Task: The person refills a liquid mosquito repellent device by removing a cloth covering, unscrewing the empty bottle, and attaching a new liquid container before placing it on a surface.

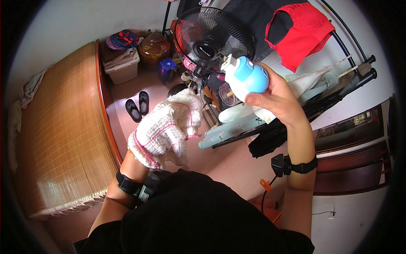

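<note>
My right hand is raised and closed around a plug-in mosquito repellent heater, thumb on the near side. The heater is rounded, light blue and white, with its plug end pointing up and left. A white crinkled cloth with pink stripes hangs over my left hand, which holds it up. Only the left wrist shows below it; the fingers are hidden under the fabric. The cloth and the heater are apart.
A black fan stands just beyond the heater. At right, a black metal rack carries a red garment and other clothes. A bed with a woven mat lies left. Black slippers, a lidded bin and a blue box are on the floor.
</note>
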The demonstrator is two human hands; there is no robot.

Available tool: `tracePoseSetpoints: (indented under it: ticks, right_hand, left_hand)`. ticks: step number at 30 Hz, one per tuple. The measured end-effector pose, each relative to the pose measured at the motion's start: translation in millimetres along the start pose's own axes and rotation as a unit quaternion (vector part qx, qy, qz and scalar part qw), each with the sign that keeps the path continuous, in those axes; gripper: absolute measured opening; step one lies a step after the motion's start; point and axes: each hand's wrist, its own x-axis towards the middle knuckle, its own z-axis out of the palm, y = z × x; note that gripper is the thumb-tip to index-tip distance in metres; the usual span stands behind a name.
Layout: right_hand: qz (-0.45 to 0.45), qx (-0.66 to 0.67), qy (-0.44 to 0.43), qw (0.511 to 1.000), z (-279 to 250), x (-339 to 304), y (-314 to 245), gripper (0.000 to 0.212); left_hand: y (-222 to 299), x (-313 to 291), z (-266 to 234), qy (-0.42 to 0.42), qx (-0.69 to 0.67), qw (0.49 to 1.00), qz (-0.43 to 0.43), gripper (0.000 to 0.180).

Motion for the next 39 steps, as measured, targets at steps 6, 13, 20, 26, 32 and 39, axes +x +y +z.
tracePoseSetpoints:
  ticks: [6, 13, 20, 26, 32, 39]
  right_hand:
    - [-0.026, -0.057, -0.011, 0.998, 5.0, 10.1, -12.9, 0.063]
    - [0.002, -0.174, -0.022, 0.984, -21.0, 28.3, -19.0, 0.054]
    - [0.036, -0.066, -0.017, 0.997, -22.4, 32.8, -11.5, 0.061]
    - [0.068, -0.036, -0.020, 0.997, -21.0, 33.4, 0.3, 0.062]
    - [0.052, -0.050, -0.040, 0.997, -15.8, 33.2, 3.2, 0.061]
    - [-0.142, -0.028, -0.039, 0.989, -63.8, 15.9, -9.4, 0.070]
  left_hand:
    - [-6.4, 1.9, -15.0, 0.012, -0.205, 0.975, -0.081, 0.028]
    - [-12.4, 2.7, -18.1, 0.016, -0.031, 0.999, -0.037, 0.019]
    - [-16.7, 0.2, -21.4, 0.049, 0.047, 0.995, -0.068, 0.018]
    - [-5.2, -2.7, -25.6, 0.020, 0.165, 0.986, -0.005, 0.019]
    - [-8.4, -0.6, -25.8, 0.027, 0.172, 0.985, 0.006, 0.021]
    - [8.6, -3.0, -17.5, 0.044, 0.154, 0.986, -0.049, 0.018]
